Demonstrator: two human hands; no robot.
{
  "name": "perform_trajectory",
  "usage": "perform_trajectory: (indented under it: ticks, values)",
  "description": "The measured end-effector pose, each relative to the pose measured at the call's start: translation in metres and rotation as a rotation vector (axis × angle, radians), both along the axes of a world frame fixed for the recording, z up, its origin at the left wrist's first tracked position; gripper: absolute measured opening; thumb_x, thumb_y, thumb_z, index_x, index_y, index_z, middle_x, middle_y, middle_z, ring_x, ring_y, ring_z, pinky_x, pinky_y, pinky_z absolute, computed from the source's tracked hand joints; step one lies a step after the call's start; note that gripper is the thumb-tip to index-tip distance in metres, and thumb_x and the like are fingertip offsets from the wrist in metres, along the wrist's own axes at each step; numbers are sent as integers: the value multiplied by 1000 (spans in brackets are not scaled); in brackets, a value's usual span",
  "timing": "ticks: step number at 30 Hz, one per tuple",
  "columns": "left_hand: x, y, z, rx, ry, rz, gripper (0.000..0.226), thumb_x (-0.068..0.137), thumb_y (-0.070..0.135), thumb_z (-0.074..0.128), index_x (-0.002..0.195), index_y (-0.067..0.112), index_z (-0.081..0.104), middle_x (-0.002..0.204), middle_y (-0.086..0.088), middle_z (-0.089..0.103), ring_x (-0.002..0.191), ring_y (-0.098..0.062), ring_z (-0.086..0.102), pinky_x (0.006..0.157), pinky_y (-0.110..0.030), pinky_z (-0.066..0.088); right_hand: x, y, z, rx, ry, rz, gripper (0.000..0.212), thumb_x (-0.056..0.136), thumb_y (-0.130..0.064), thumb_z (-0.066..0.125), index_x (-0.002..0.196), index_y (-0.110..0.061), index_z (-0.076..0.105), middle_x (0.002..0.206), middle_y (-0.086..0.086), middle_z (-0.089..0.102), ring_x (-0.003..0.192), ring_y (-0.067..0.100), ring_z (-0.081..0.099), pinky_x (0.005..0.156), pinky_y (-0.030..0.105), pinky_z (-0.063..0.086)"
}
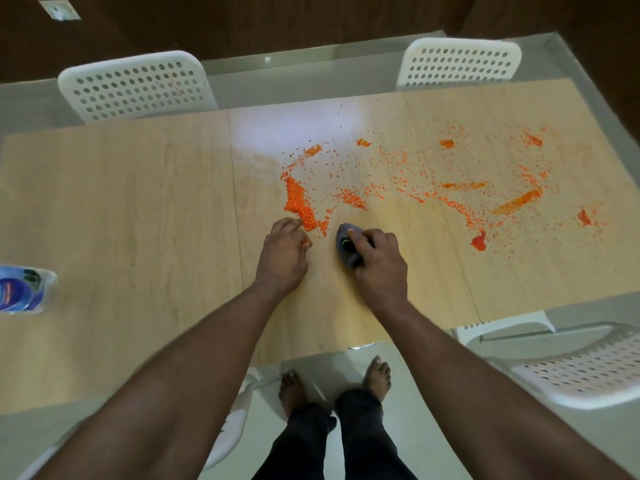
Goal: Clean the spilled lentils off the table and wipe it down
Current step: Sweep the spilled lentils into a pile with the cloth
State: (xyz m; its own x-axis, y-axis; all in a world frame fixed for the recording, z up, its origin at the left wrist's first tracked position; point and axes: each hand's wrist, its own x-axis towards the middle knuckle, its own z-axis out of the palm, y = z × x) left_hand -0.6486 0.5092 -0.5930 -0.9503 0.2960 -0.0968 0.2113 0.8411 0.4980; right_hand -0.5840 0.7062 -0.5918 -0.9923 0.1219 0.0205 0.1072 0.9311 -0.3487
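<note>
Orange lentils point(298, 204) lie scattered over the middle and right of the light wooden table point(138, 209), with a thick heap near the centre and smaller clumps point(517, 200) further right. My left hand point(282, 256) rests on the table with its curled fingers touching the near end of the heap. My right hand point(375, 259) grips a bunched grey cloth point(346, 245) pressed on the table just right of the heap.
A plastic bag with blue print point(24, 289) lies at the table's left edge. Two white perforated chairs point(138, 86) point(457, 64) stand at the far side, another chair point(571, 368) at the near right. My bare feet point(377, 375) are on the floor below the table edge.
</note>
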Motion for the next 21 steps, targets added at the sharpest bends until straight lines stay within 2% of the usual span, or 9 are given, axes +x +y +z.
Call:
perform_trajectory:
  ticks: [2,4,7,9,12,13,15,19,21]
  values:
    - [2,-3,4,43,-21,15,33,93,-2,57,118,11,74,154,-8,55,149,-26,37,121,-49,36,6,-4,4,3,29,4,62,81,-5,73,140,-22,64,125,7,62,113,32,53,62,36,50]
    - [4,-12,6,9,-27,29,45,91,-3,55,133,9,68,156,-9,52,150,-26,36,123,-47,34,14,-12,7,12,61,41,62,80,-5,74,139,-21,65,124,8,62,112,32,54,61,35,50]
    - [4,-30,5,-80,-65,36,57,95,13,61,151,8,52,166,-12,39,155,-29,28,127,-44,27,35,-32,5,51,84,156,62,77,-9,74,137,-19,66,122,9,62,109,32,56,62,36,53]
    - [1,-43,3,-146,-107,49,69,96,29,69,158,11,42,171,-13,28,158,-30,21,130,-43,22,48,-50,-1,92,63,268,60,79,-12,72,138,-19,65,123,11,62,109,32,57,68,39,56]
    - [-4,-54,0,-218,-120,90,89,91,48,75,162,15,32,174,-11,18,161,-29,13,130,-46,22,57,-73,-11,155,26,362,52,86,-19,51,137,-17,64,125,13,61,108,34,55,76,45,56]
    - [-7,-55,-2,-230,-121,102,95,89,52,76,163,16,29,175,-11,14,162,-29,10,130,-46,22,54,-77,-13,159,34,349,52,87,-21,44,135,-17,64,123,13,61,107,34,55,75,45,56]
    - [-12,-57,-3,-249,-145,110,105,86,59,77,165,16,23,176,-12,8,163,-30,5,130,-46,20,39,-83,-14,171,58,295,50,89,-23,43,133,-17,66,119,12,62,105,33,54,73,44,54]
    - [-21,-58,-5,-283,-190,93,118,82,62,80,168,17,12,177,-11,-5,163,-29,-6,130,-45,16,-20,-79,-14,158,28,124,42,91,-19,65,133,-18,67,118,13,62,104,36,55,73,44,56]
    - [-24,-58,-3,-288,-208,85,122,81,61,81,168,18,8,176,-11,-8,163,-29,-10,130,-45,14,-51,-70,-7,133,-39,13,43,95,-24,66,138,-22,64,125,12,59,112,35,52,77,44,56]
